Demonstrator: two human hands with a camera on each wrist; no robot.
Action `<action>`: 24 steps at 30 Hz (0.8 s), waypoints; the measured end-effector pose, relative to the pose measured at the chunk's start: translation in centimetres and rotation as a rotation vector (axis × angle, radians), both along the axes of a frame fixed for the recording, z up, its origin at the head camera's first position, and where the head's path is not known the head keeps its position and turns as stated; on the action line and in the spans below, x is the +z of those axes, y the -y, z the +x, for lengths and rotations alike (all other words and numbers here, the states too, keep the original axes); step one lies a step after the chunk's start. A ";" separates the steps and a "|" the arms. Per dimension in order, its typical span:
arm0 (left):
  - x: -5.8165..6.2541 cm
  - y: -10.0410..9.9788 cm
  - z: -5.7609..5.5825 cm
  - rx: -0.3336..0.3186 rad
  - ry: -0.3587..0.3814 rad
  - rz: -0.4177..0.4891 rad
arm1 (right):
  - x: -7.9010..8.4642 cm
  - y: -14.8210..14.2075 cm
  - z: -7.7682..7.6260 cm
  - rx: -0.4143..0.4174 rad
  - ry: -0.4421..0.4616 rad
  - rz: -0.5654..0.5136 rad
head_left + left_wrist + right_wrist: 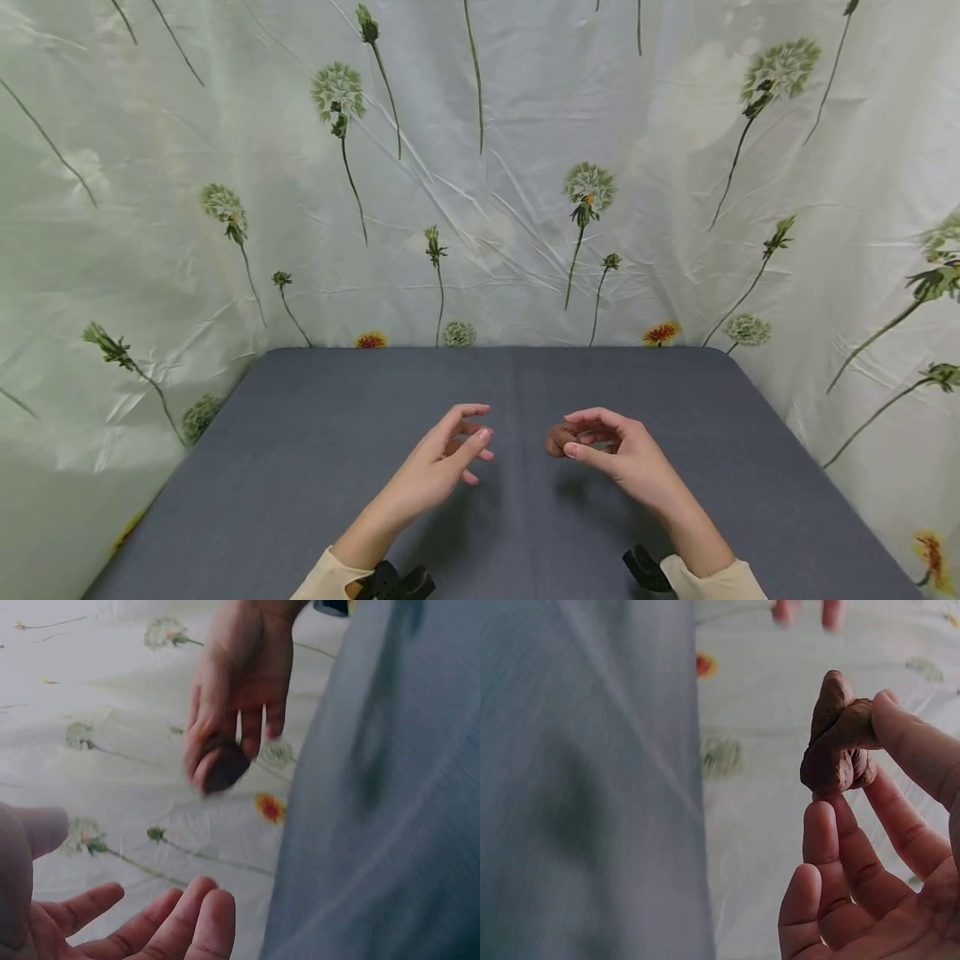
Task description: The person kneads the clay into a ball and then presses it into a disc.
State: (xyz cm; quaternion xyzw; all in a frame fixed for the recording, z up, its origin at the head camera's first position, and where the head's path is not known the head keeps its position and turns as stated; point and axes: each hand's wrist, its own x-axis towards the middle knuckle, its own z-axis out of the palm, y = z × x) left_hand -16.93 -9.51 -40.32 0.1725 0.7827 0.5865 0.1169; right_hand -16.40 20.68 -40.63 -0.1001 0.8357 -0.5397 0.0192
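A small brown lump of modelling clay (pixel 836 739), folded with a pointed tip, is pinched between the thumb and fingers of my right hand (pixel 622 454), above the table. In the left wrist view the lump (pixel 225 766) looks dark and rounded below the right hand (pixel 247 667). My left hand (pixel 442 458) hovers to the left of it with fingers apart and loosely bent, holding nothing. A gap separates the two hands. Only blurred fingertips (pixel 830 613) of the left hand show at the top of the right wrist view.
A dark grey table (pixel 337 417) lies under both hands, with a faint seam down its middle. Behind and beside it hangs a pale curtain (pixel 487 208) printed with dandelions. Black wrist straps (pixel 647 569) sit by the cream sleeves (pixel 712 581).
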 end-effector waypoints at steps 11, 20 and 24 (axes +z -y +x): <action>0.4 -4.8 -2.1 0.096 0.076 0.252 | 0.7 5.9 -1.3 0.121 -0.038 -0.040; 0.6 -6.2 -2.7 0.268 0.029 0.415 | 0.0 10.4 -1.6 0.042 -0.069 -0.078; 0.4 -6.9 -2.4 0.250 -0.011 0.405 | -0.3 12.4 -1.7 0.021 -0.108 -0.211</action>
